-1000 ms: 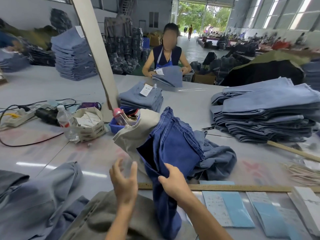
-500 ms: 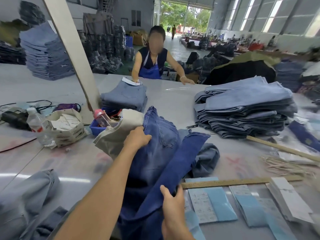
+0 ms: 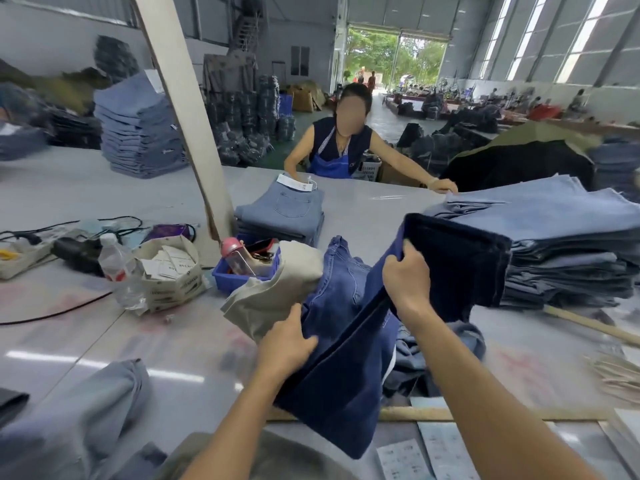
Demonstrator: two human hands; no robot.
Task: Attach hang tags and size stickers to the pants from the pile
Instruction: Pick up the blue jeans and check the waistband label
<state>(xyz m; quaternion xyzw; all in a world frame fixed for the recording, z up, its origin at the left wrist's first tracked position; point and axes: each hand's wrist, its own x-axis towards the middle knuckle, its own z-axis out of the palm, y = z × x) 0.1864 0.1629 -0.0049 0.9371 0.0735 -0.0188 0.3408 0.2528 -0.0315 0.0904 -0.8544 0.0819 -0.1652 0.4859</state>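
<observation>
1. My right hand (image 3: 408,277) has a closed grip on the dark blue jeans (image 3: 346,358), fingers curled over a folded edge and lifting it above the worktop (image 3: 156,348).
2. My left hand (image 3: 289,344) grips the left side of the same jeans lower down, thumb on top of the cloth.
3. The jeans stretch between both hands, long axis running from near my body up and right; one end hangs over a wooden ruler (image 3: 415,414) at the near edge, and the raised fold points toward the tall stack of folded jeans (image 3: 568,244) on the right.
4. Under and beside them lie a beige garment (image 3: 277,289) and a crumpled lighter pair (image 3: 443,351).
5. Open worktop lies to the left and ahead in the middle; the right is crowded by the stack.
6. A blue tray (image 3: 228,282) holds a pink-capped bottle (image 3: 239,256); a cardboard box (image 3: 173,275) holds paper tags, with a water bottle (image 3: 116,263) just beside it.
7. Sticker sheets (image 3: 443,448) lie near the front edge.
8. Across the worktop, a person (image 3: 341,147) stands behind a small stack of jeans (image 3: 284,213) with a tag on top.
</observation>
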